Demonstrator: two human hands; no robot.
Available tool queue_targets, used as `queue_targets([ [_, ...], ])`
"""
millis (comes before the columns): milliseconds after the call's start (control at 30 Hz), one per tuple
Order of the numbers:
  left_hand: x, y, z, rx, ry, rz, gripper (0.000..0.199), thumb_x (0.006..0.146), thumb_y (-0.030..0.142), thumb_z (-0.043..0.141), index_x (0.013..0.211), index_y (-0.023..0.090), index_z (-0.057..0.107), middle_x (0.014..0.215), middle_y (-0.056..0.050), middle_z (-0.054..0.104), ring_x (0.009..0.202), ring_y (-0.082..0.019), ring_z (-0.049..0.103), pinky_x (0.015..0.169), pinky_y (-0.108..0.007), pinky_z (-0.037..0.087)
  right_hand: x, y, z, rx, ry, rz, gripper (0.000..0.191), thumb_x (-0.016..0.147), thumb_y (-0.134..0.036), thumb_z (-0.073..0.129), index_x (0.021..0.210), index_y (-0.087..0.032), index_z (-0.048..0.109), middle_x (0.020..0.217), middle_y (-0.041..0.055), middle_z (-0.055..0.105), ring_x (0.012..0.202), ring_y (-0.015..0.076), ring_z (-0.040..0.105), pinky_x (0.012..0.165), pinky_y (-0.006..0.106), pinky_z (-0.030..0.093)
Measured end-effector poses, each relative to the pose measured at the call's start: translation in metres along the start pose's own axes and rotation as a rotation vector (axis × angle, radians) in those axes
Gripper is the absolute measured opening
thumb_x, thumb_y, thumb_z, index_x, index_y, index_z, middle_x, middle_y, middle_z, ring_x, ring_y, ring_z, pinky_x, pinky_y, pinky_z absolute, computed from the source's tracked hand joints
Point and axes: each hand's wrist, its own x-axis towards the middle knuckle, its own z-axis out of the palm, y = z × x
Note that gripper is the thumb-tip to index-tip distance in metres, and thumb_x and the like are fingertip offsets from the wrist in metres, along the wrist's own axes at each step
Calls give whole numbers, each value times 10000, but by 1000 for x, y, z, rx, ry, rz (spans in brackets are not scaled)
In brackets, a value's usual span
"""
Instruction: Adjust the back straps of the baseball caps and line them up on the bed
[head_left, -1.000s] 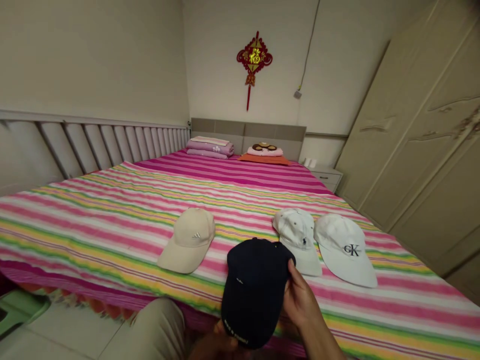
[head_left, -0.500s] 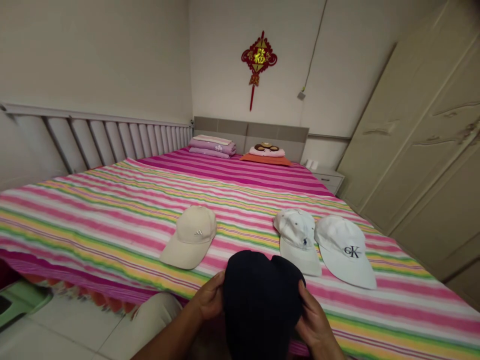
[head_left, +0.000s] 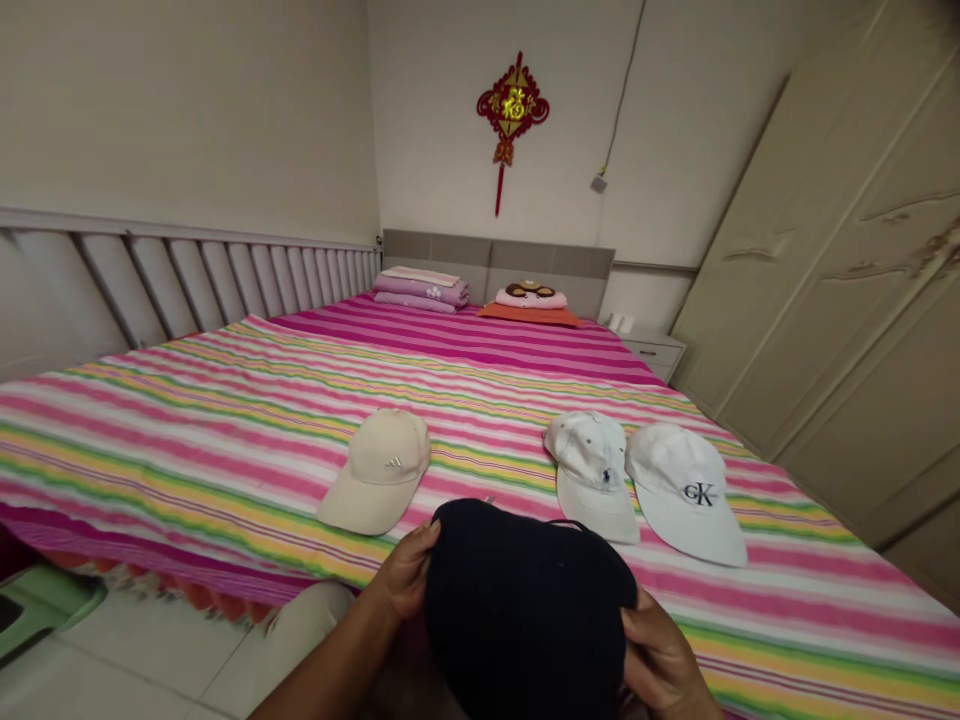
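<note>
A dark navy cap (head_left: 529, 610) is held between both hands at the bottom centre, over the near edge of the bed. My left hand (head_left: 409, 575) grips its left side, and my right hand (head_left: 664, 650) pinches the right side. Beyond it on the striped sheet lie a beige cap (head_left: 382, 465) to the left, a white cap with a small dark logo (head_left: 592, 475) to the right, and beside that a white cap with CK letters (head_left: 686, 490).
Folded purple bedding (head_left: 421, 290) and a pink folded item on an orange one (head_left: 531, 303) lie by the headboard (head_left: 551, 270). White rails (head_left: 247, 280) run along the left. A nightstand (head_left: 652, 352) and wardrobe (head_left: 825, 270) stand right. A green stool (head_left: 56, 605) is at lower left.
The navy cap has been spread wider and turned in my hands. My left hand has moved slightly left and up, and my right hand has shifted right.
</note>
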Motion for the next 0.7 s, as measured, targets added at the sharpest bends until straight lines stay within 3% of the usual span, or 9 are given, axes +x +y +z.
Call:
queue_targets([
  [100, -2, 5, -6, -22, -101, 62, 48, 563, 133, 649, 593, 127, 611, 546, -30, 638, 522, -170, 608, 625, -307, 480, -6, -1, 2, 41, -15, 0, 373, 448, -146, 779, 804, -188, 679, 597, 32, 694, 514, 205, 640, 605, 347, 516],
  [167, -3, 7, -9, -4, -205, 64, 100, 518, 134, 688, 580, 110, 614, 529, -36, 628, 489, -154, 589, 548, -263, 468, -9, 0, -1, 72, -31, 14, 340, 441, -191, 796, 761, -194, 680, 614, 26, 694, 546, 191, 646, 575, 294, 515],
  [267, -5, 7, -7, 39, -304, 18, 240, 516, 213, 735, 694, 83, 641, 605, -56, 650, 544, -153, 603, 551, -235, 467, -10, 1, -3, 101, -39, 36, 325, 479, -273, 791, 768, -181, 675, 664, 39, 699, 596, 174, 651, 577, 244, 510],
  [333, -5, 6, -5, 72, -375, -2, 317, 524, 256, 747, 765, 78, 641, 655, -59, 659, 581, -146, 613, 579, -223, 472, -9, 1, -6, 114, -27, 45, 302, 490, -229, 791, 762, -178, 668, 615, 25, 686, 545, 143, 636, 530, 198, 495],
  [467, -5, 6, 3, 128, -538, -14, 271, 546, 221, 738, 754, 76, 639, 653, -51, 658, 588, -118, 615, 587, -188, 467, -7, 2, -12, 111, -35, 45, 257, 473, -199, 796, 684, -175, 652, 517, 1, 637, 454, 112, 585, 466, 173, 458],
  [633, -9, 8, 16, 222, -504, -17, 318, 555, 198, 732, 831, 70, 637, 725, -71, 661, 633, -125, 614, 605, -195, 459, -11, -7, 1, 3, -120, 14, 300, 589, -418, 705, 698, -144, 650, 501, 16, 567, 412, 100, 493, 397, 191, 378],
  [700, -11, 9, 22, 265, -449, 8, 303, 575, 228, 724, 821, 73, 639, 715, -70, 654, 611, -115, 601, 574, -182, 442, -15, -14, 11, -35, -100, -11, 266, 623, -403, 685, 678, -147, 638, 548, 18, 566, 458, 95, 487, 429, 189, 371],
])
